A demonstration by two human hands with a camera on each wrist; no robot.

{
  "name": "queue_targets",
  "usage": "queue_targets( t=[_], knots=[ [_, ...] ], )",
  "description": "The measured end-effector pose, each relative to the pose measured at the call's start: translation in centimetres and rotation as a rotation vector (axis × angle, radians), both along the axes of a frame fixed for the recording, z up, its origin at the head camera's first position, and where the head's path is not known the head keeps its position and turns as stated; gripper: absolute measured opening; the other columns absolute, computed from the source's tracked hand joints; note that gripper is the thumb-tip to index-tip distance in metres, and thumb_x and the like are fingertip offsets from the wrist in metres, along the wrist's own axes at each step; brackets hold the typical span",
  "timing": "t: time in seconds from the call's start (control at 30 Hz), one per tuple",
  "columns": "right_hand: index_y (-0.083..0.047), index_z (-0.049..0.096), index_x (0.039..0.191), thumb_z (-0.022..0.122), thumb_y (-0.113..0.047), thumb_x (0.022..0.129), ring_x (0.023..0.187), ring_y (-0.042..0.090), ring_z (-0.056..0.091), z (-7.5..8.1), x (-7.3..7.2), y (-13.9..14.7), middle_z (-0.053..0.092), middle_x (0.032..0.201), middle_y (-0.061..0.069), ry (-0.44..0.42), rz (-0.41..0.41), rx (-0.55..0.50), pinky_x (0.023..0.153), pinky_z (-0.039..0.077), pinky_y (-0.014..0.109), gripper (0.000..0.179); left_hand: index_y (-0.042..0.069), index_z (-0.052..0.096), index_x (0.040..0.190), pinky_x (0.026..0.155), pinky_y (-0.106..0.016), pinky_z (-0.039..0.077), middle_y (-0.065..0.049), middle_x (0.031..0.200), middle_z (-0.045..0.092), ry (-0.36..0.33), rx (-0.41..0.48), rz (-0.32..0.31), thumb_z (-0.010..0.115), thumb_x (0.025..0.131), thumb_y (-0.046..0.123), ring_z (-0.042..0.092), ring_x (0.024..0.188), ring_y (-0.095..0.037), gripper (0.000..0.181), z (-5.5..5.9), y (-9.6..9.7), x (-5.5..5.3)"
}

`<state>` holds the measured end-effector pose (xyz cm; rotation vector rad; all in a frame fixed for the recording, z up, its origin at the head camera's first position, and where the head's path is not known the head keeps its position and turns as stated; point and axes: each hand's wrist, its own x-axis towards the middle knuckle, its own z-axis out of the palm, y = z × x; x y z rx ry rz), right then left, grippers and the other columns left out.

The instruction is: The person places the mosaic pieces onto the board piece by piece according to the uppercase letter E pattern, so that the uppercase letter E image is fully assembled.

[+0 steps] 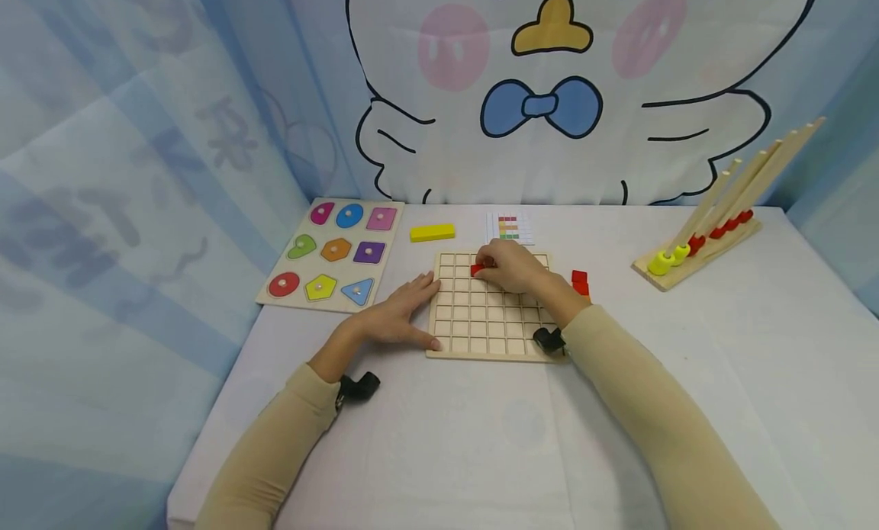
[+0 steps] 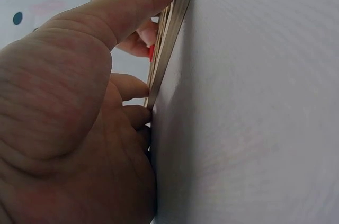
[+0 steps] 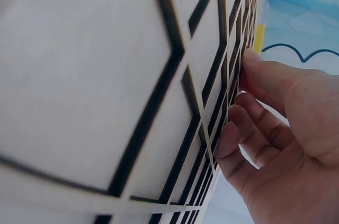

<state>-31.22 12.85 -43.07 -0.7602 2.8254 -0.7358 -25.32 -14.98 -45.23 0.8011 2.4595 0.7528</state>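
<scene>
A wooden grid board (image 1: 481, 313) lies flat on the table. Over its upper part my right hand (image 1: 511, 267) pinches a small red square tile (image 1: 477, 271) between thumb and fingers, at one of the grid's upper squares. The right wrist view shows a sliver of the red tile (image 3: 244, 80) under the fingertips, against the board. My left hand (image 1: 394, 313) rests along the board's left edge, fingers extended, its thumb touching the lower left corner. In the left wrist view the thumb (image 2: 132, 4) lies against the board's side.
Red tiles (image 1: 580, 282) lie right of the board, partly hidden by the right arm. Behind it are a yellow block (image 1: 433, 232) and a pattern card (image 1: 510, 226). A shape puzzle board (image 1: 353, 265) lies at left; a wooden bead stand (image 1: 700, 244) is at right.
</scene>
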Motion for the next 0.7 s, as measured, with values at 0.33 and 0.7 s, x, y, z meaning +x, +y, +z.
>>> queue_targets(
  t=[0.33,0.7],
  knots=[
    [-0.002,0.074,0.118,0.076,-0.020,0.096,0.095,0.026,0.062,0.14,-0.05,-0.12,0.072,0.106,0.013,0.011,0.004,0.005,0.087,0.054,0.043,0.029,0.014,0.009,0.169,0.133,-0.047,-0.001,-0.006,0.177,-0.005,0.017,-0.008,-0.012,0.083,0.083,0.053,-0.008,0.164,-0.024,0.120,0.31,0.00,0.00],
    [-0.001,0.073,0.123,0.075,-0.023,0.097,0.097,0.026,0.061,0.40,0.07,0.02,0.071,0.110,0.013,-0.042,-0.007,0.015,0.089,0.054,0.043,0.034,0.014,0.007,0.169,0.133,-0.046,-0.003,-0.005,0.177,-0.007,0.009,-0.018,-0.008,0.082,0.083,0.054,-0.009,0.164,-0.023,0.121,0.09,0.14,-0.04]
  ],
)
